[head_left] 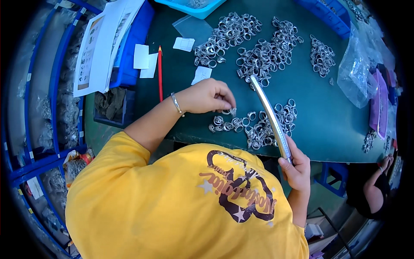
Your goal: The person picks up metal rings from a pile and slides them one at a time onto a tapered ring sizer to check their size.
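In my left hand a silver ring is pinched between thumb and fingers, just above the green tabletop. My right hand is wrapped round the lower end of a long, silver ring mandrel with fine markings along it. The mandrel slants up and to the left, and no ring shows on it. Below it lies a near heap of silver rings, partly hidden by the mandrel. A smaller row of rings lies beside my left fingers.
More ring heaps lie farther back: a left one, a middle one and a right one. Paper slips, a red pencil and blue bins are at left. Clear plastic bags lie right. A co-worker's arm shows lower right.
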{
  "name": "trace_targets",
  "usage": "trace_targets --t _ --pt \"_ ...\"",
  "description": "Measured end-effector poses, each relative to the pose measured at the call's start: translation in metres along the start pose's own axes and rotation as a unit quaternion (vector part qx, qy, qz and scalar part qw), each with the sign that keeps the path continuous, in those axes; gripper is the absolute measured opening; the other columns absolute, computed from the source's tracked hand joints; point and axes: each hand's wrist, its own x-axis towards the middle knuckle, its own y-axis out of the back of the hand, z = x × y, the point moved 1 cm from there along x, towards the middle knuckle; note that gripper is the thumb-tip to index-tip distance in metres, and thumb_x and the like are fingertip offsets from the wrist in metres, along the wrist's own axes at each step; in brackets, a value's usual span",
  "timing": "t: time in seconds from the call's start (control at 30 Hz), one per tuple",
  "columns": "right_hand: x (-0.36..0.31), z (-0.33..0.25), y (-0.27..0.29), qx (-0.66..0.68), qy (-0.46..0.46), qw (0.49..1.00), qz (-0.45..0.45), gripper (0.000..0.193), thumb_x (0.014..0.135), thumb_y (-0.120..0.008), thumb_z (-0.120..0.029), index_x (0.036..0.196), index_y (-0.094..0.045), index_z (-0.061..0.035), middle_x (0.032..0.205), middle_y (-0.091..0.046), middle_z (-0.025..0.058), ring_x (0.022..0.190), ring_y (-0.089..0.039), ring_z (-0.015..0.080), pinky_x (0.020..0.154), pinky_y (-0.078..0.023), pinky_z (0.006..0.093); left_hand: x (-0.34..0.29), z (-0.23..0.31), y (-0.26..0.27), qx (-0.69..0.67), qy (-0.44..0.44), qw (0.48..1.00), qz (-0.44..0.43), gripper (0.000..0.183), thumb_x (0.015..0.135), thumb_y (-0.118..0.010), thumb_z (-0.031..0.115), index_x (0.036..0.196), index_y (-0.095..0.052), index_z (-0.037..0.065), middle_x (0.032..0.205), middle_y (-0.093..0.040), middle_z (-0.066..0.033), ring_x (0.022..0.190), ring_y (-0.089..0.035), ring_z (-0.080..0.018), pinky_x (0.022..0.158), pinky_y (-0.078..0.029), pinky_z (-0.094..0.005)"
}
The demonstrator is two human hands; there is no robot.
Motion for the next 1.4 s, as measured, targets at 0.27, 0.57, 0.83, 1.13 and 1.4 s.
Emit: trace_targets --t 0.27,0.57,0.83,1.13,1.4 --pt "-0.001 0.0 0.0 -0.018 -0.005 1.0 -0.003 0.052 0.078 -0.06 -0.004 0.127 -0.044 0.0009 0.097 -0.061 0.0091 0.081 -0.054 0.0088 0.074 -0.042 0.0211 -0.005 0.004 0.004 0.192 -0.094 0.977 0.009 0.01 0.076 -0.062 0.001 0.085 -0.067 0.003 0.078 -0.059 -0.006 0.07 -0.059 -0.015 0.064 -0.048 -0.0254" --pt "0.002 -0.005 0.0 -0.037 0.012 0.999 -0.03 0.052 0.077 -0.062 -0.005 0.126 -0.045 0.0007 0.095 -0.062 0.0095 0.079 -0.056 0.009 0.072 -0.043 0.021 -0.006 0.002 0.012 -0.164 0.012 0.984 0.07 0.018 0.08 -0.057 0.0 0.097 -0.062 -0.001 0.084 -0.061 -0.0078 0.07 -0.06 -0.0122 0.065 -0.05 -0.022" --pt "0.011 -0.016 -0.006 -0.094 0.092 0.987 -0.094 0.053 0.075 -0.062 -0.004 0.125 -0.046 0.0005 0.086 -0.062 0.013 0.069 -0.058 0.013 0.068 -0.044 0.0226 0.002 -0.008 -0.003 -0.351 -0.095 0.93 0.052 0.027 0.07 -0.068 -0.004 0.097 -0.061 -0.001 0.087 -0.06 -0.0079 0.078 -0.058 -0.0122 0.069 -0.049 -0.0211" --pt "0.024 -0.034 -0.014 -0.075 0.115 0.984 -0.116 0.052 0.076 -0.059 -0.001 0.126 -0.044 -0.0001 0.085 -0.062 0.015 0.074 -0.062 0.0155 0.07 -0.045 0.0244 0.007 0.002 -0.034 -0.32 -0.186 0.928 0.042 0.032 0.062 -0.076 -0.002 0.091 -0.064 0.001 0.089 -0.058 -0.0083 0.077 -0.057 -0.0128 0.068 -0.048 -0.0208" --pt "0.015 -0.022 -0.01 0.063 0.012 0.991 -0.119 0.055 0.076 -0.061 -0.002 0.128 -0.043 -0.0002 0.085 -0.062 0.0071 0.057 -0.054 0.007 0.053 -0.041 0.0194 0.006 0.003 -0.031 -0.329 -0.215 0.915 0.086 0.022 0.074 -0.066 -0.001 0.095 -0.061 0.002 0.089 -0.058 -0.0079 0.076 -0.057 -0.0124 0.066 -0.048 -0.0224"
